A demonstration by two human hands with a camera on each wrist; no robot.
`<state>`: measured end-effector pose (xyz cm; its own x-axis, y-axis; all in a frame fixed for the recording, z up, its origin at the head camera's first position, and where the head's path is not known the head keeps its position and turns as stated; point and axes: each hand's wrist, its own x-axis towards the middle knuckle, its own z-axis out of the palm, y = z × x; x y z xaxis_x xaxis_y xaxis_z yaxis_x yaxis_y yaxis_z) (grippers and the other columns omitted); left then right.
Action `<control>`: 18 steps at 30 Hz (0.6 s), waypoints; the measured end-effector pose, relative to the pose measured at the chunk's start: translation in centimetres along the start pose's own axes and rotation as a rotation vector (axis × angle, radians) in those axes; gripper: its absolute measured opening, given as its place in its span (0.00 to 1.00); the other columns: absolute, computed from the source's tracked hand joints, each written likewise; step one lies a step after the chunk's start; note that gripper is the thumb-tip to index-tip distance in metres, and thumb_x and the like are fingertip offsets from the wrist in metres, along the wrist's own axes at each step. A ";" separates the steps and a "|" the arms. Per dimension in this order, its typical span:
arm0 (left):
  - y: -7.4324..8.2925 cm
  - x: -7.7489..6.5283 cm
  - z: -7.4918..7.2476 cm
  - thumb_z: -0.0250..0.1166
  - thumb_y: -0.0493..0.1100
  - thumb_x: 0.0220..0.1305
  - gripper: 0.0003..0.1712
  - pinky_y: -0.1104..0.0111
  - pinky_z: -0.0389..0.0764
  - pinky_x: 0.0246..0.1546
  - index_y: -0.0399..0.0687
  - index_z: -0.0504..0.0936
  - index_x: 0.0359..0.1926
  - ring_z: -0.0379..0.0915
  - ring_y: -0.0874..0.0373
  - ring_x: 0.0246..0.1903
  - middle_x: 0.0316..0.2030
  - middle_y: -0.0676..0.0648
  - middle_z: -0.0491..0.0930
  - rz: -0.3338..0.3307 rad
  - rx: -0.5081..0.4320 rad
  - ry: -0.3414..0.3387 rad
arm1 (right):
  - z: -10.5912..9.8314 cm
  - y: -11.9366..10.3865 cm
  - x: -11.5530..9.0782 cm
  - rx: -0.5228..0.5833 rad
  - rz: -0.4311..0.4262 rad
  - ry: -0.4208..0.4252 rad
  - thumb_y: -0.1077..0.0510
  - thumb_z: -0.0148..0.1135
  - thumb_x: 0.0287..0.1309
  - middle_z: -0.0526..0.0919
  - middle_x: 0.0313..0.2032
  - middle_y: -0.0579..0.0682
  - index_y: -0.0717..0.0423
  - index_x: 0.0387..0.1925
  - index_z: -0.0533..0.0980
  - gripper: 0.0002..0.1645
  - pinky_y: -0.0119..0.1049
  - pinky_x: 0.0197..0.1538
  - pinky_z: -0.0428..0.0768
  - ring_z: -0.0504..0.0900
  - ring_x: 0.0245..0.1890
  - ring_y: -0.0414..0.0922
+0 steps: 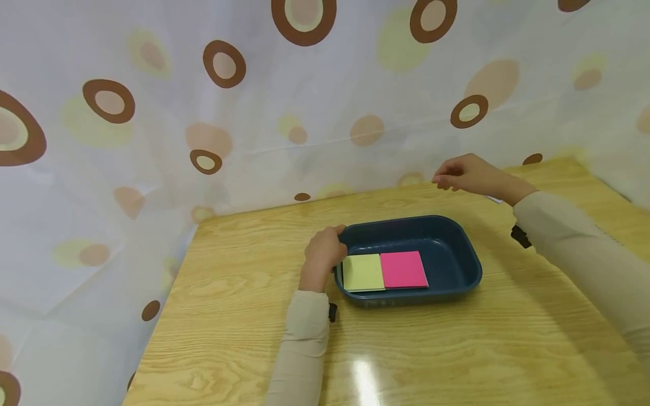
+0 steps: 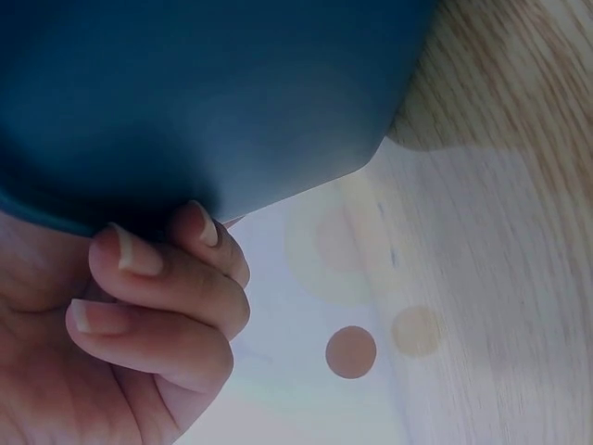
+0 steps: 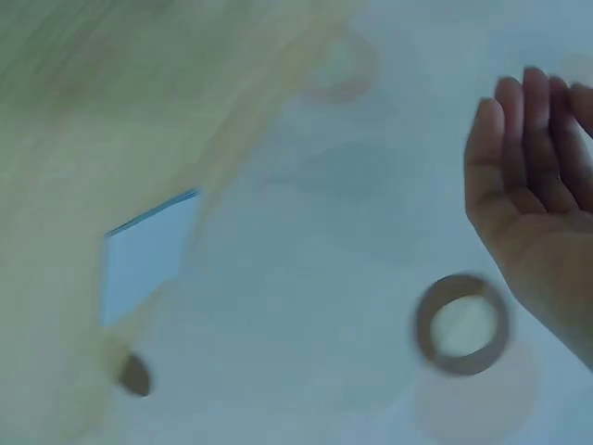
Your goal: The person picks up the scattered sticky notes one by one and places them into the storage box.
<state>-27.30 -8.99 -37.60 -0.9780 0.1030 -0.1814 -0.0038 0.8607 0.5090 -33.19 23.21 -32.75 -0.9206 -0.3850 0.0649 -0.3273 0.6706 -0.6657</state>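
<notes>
A dark blue plastic tray (image 1: 452,262) stands on the wooden table. Inside, at its left, a yellow sticky note pad (image 1: 363,273) and a pink sticky note pad (image 1: 403,269) lie side by side. My left hand (image 1: 324,251) grips the tray's left rim; in the left wrist view its curled fingers (image 2: 176,287) press the underside of the tray's edge. Raised above the table, behind and right of the tray, my right hand (image 1: 469,175) has loosely bent fingers. The right wrist view shows its palm (image 3: 542,236) holding nothing.
A pale blue-white square pad (image 3: 153,260) lies on the table near the back, mostly hidden behind the right wrist in the head view. A spotted cloth (image 1: 254,113) hangs along the table's back and left. The wooden table (image 1: 244,338) extends in front of the tray.
</notes>
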 end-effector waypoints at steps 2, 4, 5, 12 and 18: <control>0.0 0.1 0.2 0.54 0.32 0.61 0.34 0.71 0.70 0.10 0.55 0.68 0.69 0.65 0.57 0.09 0.50 0.42 0.80 -0.002 0.004 -0.003 | -0.5 2.2 -0.2 -0.011 0.056 0.074 0.50 0.53 0.69 0.83 0.40 0.56 0.65 0.49 0.77 0.21 0.32 0.40 0.80 0.80 0.38 0.42; 0.0 0.2 0.3 0.55 0.32 0.62 0.34 0.70 0.71 0.11 0.56 0.68 0.69 0.66 0.57 0.10 0.55 0.42 0.78 -0.006 0.008 -0.006 | -0.7 4.3 -0.5 -0.028 0.098 0.133 0.48 0.52 0.69 0.82 0.43 0.61 0.66 0.51 0.76 0.25 0.36 0.42 0.80 0.80 0.40 0.47; 0.0 0.2 0.4 0.55 0.33 0.62 0.34 0.70 0.72 0.11 0.56 0.68 0.69 0.66 0.57 0.11 0.56 0.43 0.77 -0.005 0.009 -0.007 | -0.8 5.2 -0.8 -0.040 0.115 0.153 0.47 0.50 0.70 0.81 0.44 0.63 0.68 0.52 0.75 0.27 0.41 0.45 0.79 0.80 0.42 0.51; 0.5 0.0 0.4 0.55 0.33 0.62 0.34 0.70 0.70 0.11 0.55 0.68 0.69 0.66 0.57 0.10 0.54 0.42 0.78 0.015 0.020 -0.014 | -1.3 9.9 -2.3 -0.156 0.212 0.178 0.48 0.39 0.73 0.67 0.55 0.78 0.77 0.58 0.66 0.33 0.67 0.55 0.64 0.64 0.55 0.73; 0.6 -0.1 0.5 0.54 0.32 0.62 0.34 0.71 0.69 0.10 0.55 0.68 0.69 0.65 0.57 0.09 0.50 0.42 0.80 0.023 0.030 -0.010 | -2.2 12.3 -2.9 -0.267 0.314 0.027 0.49 0.40 0.72 0.56 0.58 0.84 0.86 0.61 0.55 0.40 0.69 0.60 0.58 0.58 0.57 0.78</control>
<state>-27.10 -8.22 -37.63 -0.9757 0.1273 -0.1783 0.0248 0.8727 0.4876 -35.04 33.98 -39.52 -0.9886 -0.1213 -0.0889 -0.0703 0.8951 -0.4402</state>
